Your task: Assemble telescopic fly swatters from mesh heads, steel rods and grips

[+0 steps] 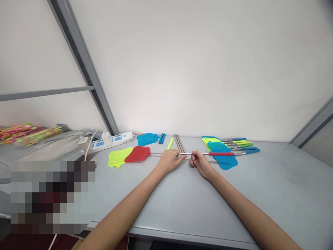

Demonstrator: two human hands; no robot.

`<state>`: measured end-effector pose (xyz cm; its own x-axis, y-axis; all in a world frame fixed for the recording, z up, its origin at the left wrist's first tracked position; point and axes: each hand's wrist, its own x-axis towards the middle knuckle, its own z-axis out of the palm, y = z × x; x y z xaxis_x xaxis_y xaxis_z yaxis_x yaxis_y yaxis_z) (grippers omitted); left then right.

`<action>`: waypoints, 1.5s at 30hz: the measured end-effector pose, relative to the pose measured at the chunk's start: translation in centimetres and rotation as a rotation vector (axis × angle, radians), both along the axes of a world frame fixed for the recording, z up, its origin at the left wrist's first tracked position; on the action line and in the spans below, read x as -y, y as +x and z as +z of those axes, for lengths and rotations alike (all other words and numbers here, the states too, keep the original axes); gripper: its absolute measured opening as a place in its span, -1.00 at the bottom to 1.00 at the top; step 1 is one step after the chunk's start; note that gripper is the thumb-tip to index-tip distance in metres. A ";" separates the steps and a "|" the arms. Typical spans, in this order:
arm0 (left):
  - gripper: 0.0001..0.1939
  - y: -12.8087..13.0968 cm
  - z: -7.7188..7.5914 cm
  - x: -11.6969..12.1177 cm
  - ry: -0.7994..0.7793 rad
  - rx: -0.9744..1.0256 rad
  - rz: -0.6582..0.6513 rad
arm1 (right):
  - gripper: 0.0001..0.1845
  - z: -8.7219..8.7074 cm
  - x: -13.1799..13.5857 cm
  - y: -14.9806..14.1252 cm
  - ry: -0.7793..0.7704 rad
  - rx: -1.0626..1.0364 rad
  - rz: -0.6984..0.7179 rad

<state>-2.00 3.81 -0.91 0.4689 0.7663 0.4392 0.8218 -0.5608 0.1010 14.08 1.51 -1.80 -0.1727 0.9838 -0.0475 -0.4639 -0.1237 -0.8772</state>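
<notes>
A red fly swatter (139, 154) with a thin metal rod and a red handle (221, 153) lies crosswise in front of me. My left hand (170, 159) is closed over the rod on the head side, its thumb pointing right. My right hand (199, 161) pinches the rod just left of the handle, its other fingers curled. A yellow-green swatter head (118, 157) lies partly under the red one. Beyond my hands lie several bare metal rods (179, 143) and a yellow-green handle (170, 143).
Blue swatter heads (147, 139) and two blue handles (162, 138) lie at the back. Swatters with blue and green handles (241, 144) are piled at right, a blue head (223, 159) in front. A power strip (122, 138) stands back left; colourful items (31, 133) lie beyond.
</notes>
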 end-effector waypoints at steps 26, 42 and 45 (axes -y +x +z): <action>-0.86 -2.0 0.3 -1.4 -0.086 0.080 -0.014 | -0.66 0.1 0.0 -0.1 -0.006 0.001 -0.020; -0.82 -1.8 -0.2 -1.8 -0.075 0.066 -0.025 | -0.68 0.1 -0.1 -0.1 -0.001 -0.029 -0.036; -0.80 -1.8 -0.4 -1.8 -0.056 0.059 -0.007 | -0.69 -0.1 -0.2 0.0 0.003 -0.036 -0.037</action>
